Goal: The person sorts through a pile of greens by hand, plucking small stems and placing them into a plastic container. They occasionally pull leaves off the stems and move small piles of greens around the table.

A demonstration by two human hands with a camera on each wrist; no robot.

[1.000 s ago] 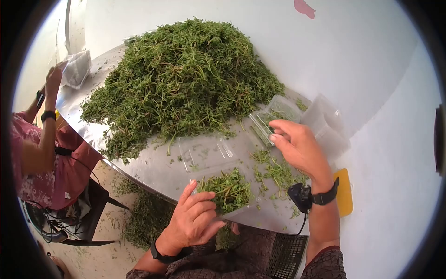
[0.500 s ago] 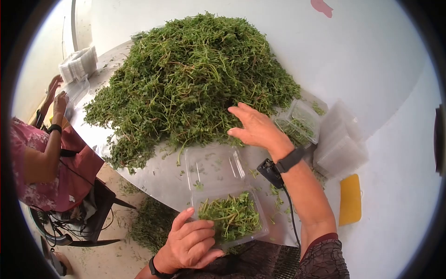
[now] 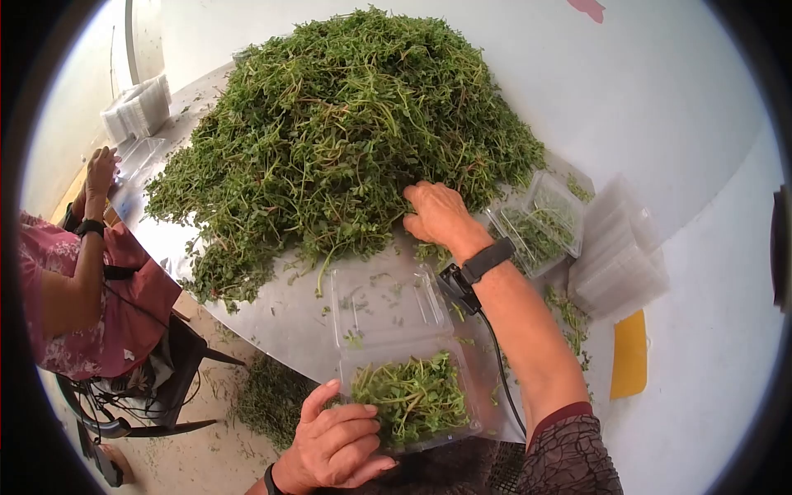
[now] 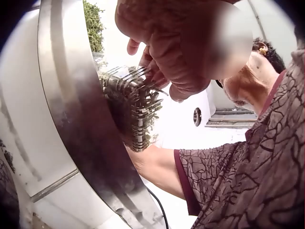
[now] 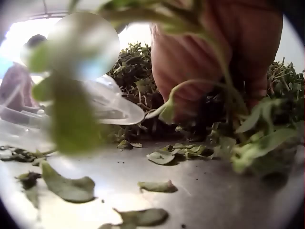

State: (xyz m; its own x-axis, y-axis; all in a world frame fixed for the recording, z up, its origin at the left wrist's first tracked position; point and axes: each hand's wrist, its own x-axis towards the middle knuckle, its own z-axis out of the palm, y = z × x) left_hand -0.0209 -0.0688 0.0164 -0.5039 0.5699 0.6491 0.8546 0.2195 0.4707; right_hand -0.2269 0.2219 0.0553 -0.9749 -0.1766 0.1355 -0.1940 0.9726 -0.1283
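Observation:
A big heap of green herbs (image 3: 330, 140) covers the round metal table (image 3: 272, 318). My right hand (image 3: 433, 210) is at the heap's near edge, its fingers curled down into the sprigs (image 5: 138, 67); the fingertips are buried. In the right wrist view the right hand (image 5: 209, 62) stands among leaves. My left hand (image 3: 338, 441) grips the near side of a clear clamshell container (image 3: 408, 396) full of herbs, whose lid (image 3: 384, 301) lies open on the table. From below, the left hand (image 4: 176, 43) curls over the container (image 4: 131, 109) at the table's rim.
A second clear box with herbs (image 3: 540, 223) sits right of my right hand, beside a stack of empty boxes (image 3: 619, 264) and a yellow item (image 3: 631, 355). Another person (image 3: 74, 280) sits at the left, near more boxes (image 3: 136, 107). Herb scraps litter the floor.
My right hand left the box at the right, swung left across the table and sank its fingers into the heap's edge. My left hand kept hold of the filled container.

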